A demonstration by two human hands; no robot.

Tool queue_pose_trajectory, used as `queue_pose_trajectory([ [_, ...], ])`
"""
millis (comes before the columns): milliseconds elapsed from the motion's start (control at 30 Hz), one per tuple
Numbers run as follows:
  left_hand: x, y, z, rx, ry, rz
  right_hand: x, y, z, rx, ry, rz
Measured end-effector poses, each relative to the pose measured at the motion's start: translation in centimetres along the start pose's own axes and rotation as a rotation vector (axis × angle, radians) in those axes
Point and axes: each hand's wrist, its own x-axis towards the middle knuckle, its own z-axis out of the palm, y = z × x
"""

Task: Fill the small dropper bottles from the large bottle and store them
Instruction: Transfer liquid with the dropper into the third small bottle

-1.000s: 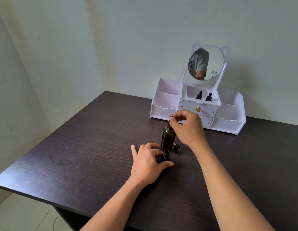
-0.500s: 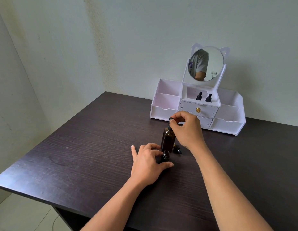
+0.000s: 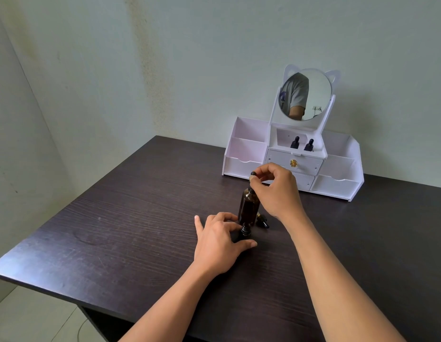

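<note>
Pinching: right hand (image 3: 276,191) grips dropper (image 3: 252,173) above large bottle (image 3: 249,206).
Left hand (image 3: 219,245): curled round small bottle (image 3: 246,230) on tabletop (image 3: 140,218).
Organizer (image 3: 338,187): two dropper bottles (image 3: 294,142) in middle box.

On my feed the right hand (image 3: 276,193) has shifted only slightly. The black dropper bulb (image 3: 252,173) in its grip dipped a touch half a second back and now sits a little higher than it did a second ago. The gap between the bulb and the neck of the large bottle (image 3: 249,207) looks wider to me. The index finger arches higher over the bulb than before. The fingers hide the dropper's tube, so I cannot tell how far it has come out.
</note>
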Motion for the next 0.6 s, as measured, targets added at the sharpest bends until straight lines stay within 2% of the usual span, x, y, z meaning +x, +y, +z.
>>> queue_pose_trajectory([
  [267,0.1,0.0,0.2,-0.02,0.019,-0.004,0.7,-2.5,-2.4,0.155,0.154,-0.153],
  [600,0.1,-0.2,0.3,-0.035,0.033,0.002,-0.3,-5.4,-6.3,0.417,0.289,-0.208],
])
